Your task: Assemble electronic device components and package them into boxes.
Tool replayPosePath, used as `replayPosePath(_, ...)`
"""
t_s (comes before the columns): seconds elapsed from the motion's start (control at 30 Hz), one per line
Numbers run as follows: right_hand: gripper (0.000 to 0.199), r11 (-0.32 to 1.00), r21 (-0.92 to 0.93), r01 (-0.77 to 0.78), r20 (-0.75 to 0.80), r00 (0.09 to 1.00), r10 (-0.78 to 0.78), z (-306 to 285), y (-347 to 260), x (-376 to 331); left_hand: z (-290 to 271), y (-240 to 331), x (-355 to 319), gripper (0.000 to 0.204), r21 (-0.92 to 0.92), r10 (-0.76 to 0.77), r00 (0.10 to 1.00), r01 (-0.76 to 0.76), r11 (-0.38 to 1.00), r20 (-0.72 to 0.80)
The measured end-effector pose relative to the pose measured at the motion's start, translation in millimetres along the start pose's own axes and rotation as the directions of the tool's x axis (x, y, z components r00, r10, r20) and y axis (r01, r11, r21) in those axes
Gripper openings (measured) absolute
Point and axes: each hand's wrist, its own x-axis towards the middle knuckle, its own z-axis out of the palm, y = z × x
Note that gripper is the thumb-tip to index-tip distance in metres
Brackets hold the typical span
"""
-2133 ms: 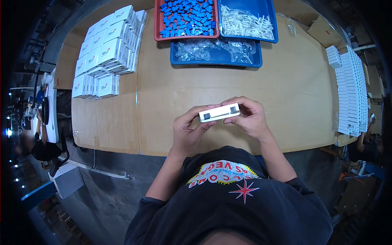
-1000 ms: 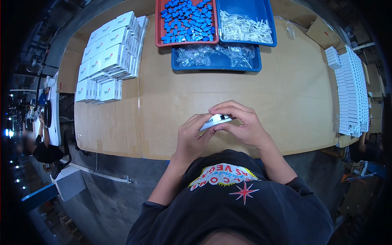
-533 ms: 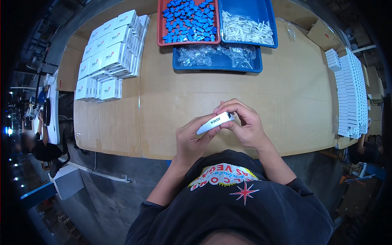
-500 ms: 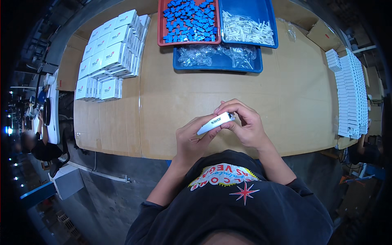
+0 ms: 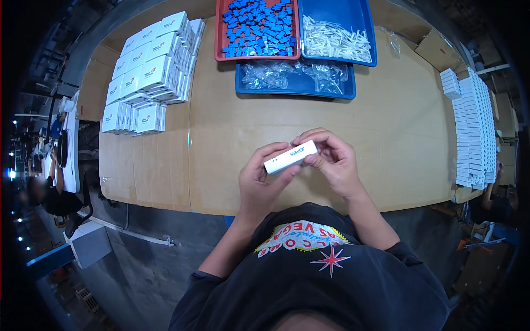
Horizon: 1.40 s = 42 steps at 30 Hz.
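Small white box (image 5: pixel 291 156), oblong, closed, tilted right end up, held in both hands above desk's near edge, mid-width.

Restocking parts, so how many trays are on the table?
3: a red tray of blue pieces at the far edge, a blue tray of white pieces beside it, and another blue tray just nearer.

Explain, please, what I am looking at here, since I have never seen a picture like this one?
The camera sits on a person's head and looks down, so its wide lens bends the table edges. The forearms come in from below. The left hand and right hand together hold a small white box above a table covered in cardboard. At the far side stand a red tray of blue parts, a blue tray of white parts, and a nearer blue tray of clear bags. White boxes are stacked at left and right.
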Motion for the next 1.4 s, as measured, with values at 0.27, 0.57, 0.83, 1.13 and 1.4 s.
replayPosePath(0.27,0.028,0.989,-0.074,-0.128,0.015,0.991,0.130,-1.3,-16.6,-0.3,-14.8,-2.5,-4.3,0.032,0.082,-0.005,1.000,0.004,0.997,0.011)
replayPosePath(0.57,0.025,0.947,-0.095,-0.307,-0.133,0.947,0.294,-15.4,22.5,-2.8,-13.7,-20.8,17.0,0.028,-0.020,-0.211,0.977,0.212,0.977,0.023)
replayPosePath(0.83,0.029,0.893,0.312,-0.323,-0.252,0.879,0.406,-27.2,19.3,2.1,-14.8,-22.9,17.9,0.046,-0.251,-0.297,0.951,0.308,0.918,0.082)
replayPosePath(1.13,0.052,0.894,0.052,-0.445,-0.032,0.894,0.447,-23.6,24.6,-0.8,-9.5,-37.7,12.2,0.046,-0.257,-0.262,0.962,0.234,0.938,-0.081)
replayPosePath(1.4,0.048,0.904,0.068,-0.423,-0.080,0.901,0.427,-18.1,38.3,-7.0,-17.6,-55.0,10.5,0.051,-0.208,-0.315,0.949,0.304,0.930,-0.021)
